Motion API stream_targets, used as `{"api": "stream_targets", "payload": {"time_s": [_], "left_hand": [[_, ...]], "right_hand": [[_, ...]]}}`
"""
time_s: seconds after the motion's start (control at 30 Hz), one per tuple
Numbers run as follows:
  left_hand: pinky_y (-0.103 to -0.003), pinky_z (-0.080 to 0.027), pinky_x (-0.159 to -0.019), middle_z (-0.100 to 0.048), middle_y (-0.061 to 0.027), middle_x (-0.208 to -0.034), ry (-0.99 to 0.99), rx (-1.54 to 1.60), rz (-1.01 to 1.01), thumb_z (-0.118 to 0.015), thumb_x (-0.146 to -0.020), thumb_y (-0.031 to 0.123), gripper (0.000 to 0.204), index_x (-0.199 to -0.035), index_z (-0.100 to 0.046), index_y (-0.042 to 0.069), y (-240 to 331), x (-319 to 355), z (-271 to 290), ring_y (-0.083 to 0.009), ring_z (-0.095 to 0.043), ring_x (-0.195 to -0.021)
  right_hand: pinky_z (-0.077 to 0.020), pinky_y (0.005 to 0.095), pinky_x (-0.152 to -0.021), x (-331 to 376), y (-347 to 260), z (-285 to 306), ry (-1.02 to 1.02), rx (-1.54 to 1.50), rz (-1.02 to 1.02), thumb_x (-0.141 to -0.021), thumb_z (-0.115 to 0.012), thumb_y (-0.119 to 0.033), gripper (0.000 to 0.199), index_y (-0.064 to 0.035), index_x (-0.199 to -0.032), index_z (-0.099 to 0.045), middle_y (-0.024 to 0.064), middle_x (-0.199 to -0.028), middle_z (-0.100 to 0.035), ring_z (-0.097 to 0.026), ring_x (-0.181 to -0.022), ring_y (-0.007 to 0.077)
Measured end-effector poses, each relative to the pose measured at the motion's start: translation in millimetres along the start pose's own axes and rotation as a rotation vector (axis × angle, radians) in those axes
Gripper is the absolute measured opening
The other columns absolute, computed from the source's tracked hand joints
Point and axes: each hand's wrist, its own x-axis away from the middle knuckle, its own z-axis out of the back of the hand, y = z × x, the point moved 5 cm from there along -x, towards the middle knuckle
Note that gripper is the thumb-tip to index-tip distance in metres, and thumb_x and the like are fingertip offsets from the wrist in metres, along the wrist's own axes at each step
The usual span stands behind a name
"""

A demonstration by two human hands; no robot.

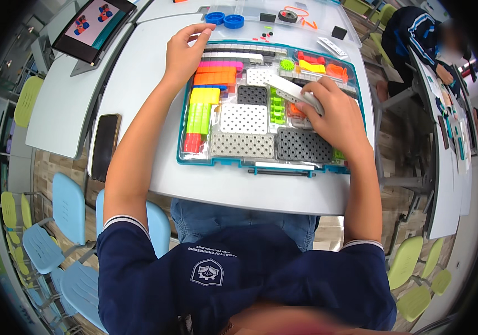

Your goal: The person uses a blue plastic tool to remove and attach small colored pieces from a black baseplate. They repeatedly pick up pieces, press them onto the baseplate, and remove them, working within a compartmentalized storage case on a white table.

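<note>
A teal-rimmed tray [194, 162] of plastic building parts lies on the table before me. My right hand [333, 109] is closed round the near end of a long white building piece [287, 86], which slants over the tray's middle right. At the tray's far left corner is my left hand [184, 54], fingers bent and apart from the thumb, with nothing visible in it. Beneath it sit orange blocks [215, 76]. A white perforated plate [244, 119], a dark grey plate [305, 146] and green pieces [277, 106] fill other compartments. My right hand hides part of the tray.
Two blue wheels [233, 22] and a clear lid with loose small parts, including a black wheel [288, 16], lie beyond the tray. A phone [106, 146] rests at the table's left edge. A laptop [95, 27] stands farther left. Another person [412, 42] works at the right.
</note>
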Motion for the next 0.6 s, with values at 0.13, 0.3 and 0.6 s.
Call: {"api": "stream_targets", "payload": {"time_s": [0.13, 0.3, 0.6], "left_hand": [[-0.036, -0.052, -0.094, -0.075, -0.0082, -0.111, 0.012, -0.174, -0.043, -0.062, -0.098, 0.025, 0.024, -0.108, -0.076, 0.008, -13.2, -31.5, -5.9, -0.0208, -0.068, -0.105], [-0.03, -0.049, -0.1, -0.073, -0.008, -0.116, -0.253, 0.068, -0.117, -0.064, -0.1, 0.022, 0.027, -0.12, -0.072, 0.006, 29.6, -94.1, -14.2, -0.0153, -0.066, -0.112], [-0.033, -0.041, -0.111, -0.066, -0.006, -0.129, -0.233, 0.498, -0.807, -0.057, -0.099, 0.033, 0.04, -0.136, -0.059, 0.018, 198.4, -31.9, 133.6, -0.0164, -0.062, -0.12]], "right_hand": [[-0.0512, 0.0419, -0.061, 0.3, -7.0, 5.2, 0.16, 0.073, 0.099, -0.082, -0.074, -0.014, 0.021, -0.0057, -0.099, -0.066, 0.0098, -0.092, -0.06, -0.065, -0.069, 0.0314], [-0.0477, 0.0365, -0.057, 1.5, -10.6, 21.7, 0.402, 0.099, 0.215, -0.074, -0.076, -0.006, 0.023, -0.0072, -0.096, -0.069, 0.0056, -0.084, -0.059, -0.061, -0.063, 0.0252], [-0.0417, 0.0331, -0.051, 13.0, -19.0, 38.0, 0.562, 0.07, 0.282, -0.074, -0.079, -0.005, 0.019, -0.0037, -0.091, -0.073, 0.0053, -0.074, -0.06, -0.056, -0.059, 0.021]]}}
